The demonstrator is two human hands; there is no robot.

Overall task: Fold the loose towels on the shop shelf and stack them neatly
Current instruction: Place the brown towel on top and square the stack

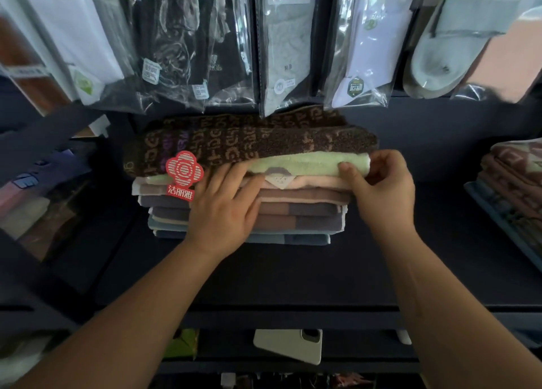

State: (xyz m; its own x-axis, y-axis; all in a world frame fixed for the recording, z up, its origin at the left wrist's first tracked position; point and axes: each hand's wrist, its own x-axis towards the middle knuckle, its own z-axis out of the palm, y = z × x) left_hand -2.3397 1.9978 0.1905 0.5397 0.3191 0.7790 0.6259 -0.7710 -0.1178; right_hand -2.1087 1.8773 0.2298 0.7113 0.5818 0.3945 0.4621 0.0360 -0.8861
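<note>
Head view, entry: green towel lay under brown towel atop stack on shelf, long axis left to right. I logged right grip pinching its right end; left grip flat, released, pressing the stack's front.

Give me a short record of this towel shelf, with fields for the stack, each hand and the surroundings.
Stack: folded towels on the dark shelf
Top layer: brown letter-patterned towel
Next layer: light green terry towel, with pink, brown-grey and blue layers below
Left hand: laid flat on the stack's front, fingers straight
Right hand: pinches the right end of the light green terry towel
Label: red flower-shaped tag, on the stack's left front
Above: hanging bagged socks
Far right: second towel stack
</note>
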